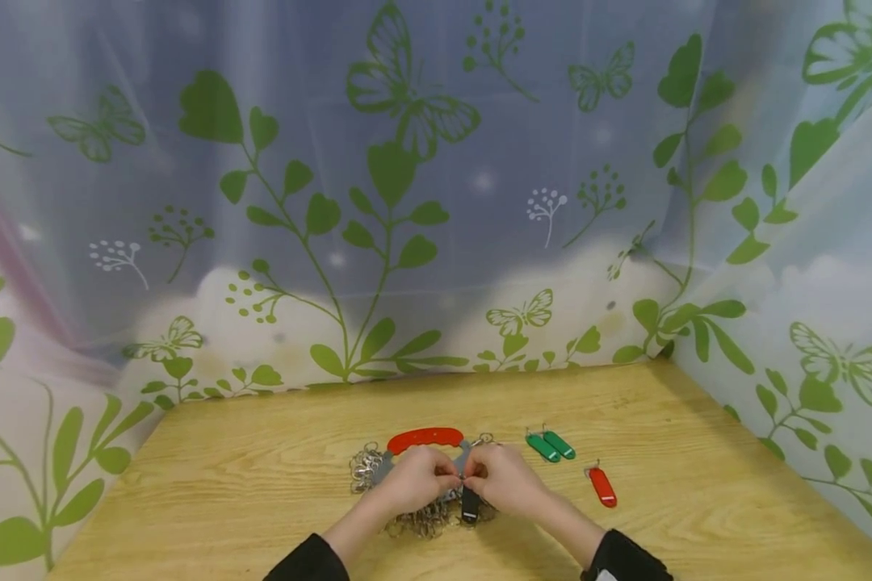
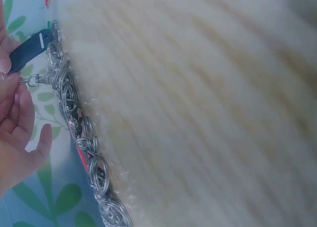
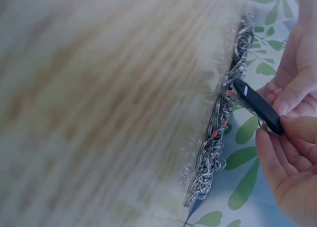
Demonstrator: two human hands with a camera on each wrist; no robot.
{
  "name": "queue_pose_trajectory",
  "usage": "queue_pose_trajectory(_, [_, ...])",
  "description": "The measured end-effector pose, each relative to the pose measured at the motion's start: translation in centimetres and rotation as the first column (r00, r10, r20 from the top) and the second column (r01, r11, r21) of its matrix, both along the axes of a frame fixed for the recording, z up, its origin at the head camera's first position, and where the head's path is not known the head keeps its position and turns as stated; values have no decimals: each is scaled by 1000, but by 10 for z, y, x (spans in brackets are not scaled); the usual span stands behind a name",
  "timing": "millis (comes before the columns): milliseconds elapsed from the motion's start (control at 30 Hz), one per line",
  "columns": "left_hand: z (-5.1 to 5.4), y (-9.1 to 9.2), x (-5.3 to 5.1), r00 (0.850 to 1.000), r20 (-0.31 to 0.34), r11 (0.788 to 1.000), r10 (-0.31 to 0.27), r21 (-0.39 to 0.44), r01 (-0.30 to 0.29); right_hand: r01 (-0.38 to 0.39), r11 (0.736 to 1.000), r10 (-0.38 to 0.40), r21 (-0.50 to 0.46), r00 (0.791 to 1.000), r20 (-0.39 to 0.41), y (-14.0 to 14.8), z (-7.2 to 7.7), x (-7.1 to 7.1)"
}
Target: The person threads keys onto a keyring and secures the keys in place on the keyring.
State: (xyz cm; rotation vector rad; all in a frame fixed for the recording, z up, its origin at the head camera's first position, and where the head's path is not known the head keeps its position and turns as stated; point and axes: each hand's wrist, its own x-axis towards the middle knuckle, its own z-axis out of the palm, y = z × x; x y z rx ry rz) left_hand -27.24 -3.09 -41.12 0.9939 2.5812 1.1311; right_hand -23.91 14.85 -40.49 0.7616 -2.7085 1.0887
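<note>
A black key tag hangs below the fingertips of both hands, over the right part of a grey rack with a red handle. My right hand pinches the tag's upper end. In the left wrist view, my left hand pinches a small metal swivel clasp beside the tag. The fingertips of both hands nearly meet. Many metal clasps and split rings crowd the rack's edge. How the tag's ring sits between the fingers is hidden.
Two green key tags lie to the right of the rack. Nearer and further right is a red key tag. All rest on a wooden table, with a leaf-patterned curtain behind it.
</note>
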Motion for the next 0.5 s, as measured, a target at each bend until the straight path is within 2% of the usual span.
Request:
queue_pose_trajectory(100, [-2,2,0,1000,1,1000,-14,11,14,5,1000,-5,-4,1000,16,0,-1,1])
queue_pose_trajectory(300, [-8,3,1,997,22,996,-70,55,69,43,996,-34,-81,993,113,5,-3,-1])
queue_pose_trajectory(367, [-8,3,1,997,32,996,-71,59,69,50,994,-37,-99,991,130,7,-2,-1])
queue_pose_trajectory(500, [-8,3,0,999,3,998,-48,43,48,52,992,-35,-115,990,138,8,-1,-2])
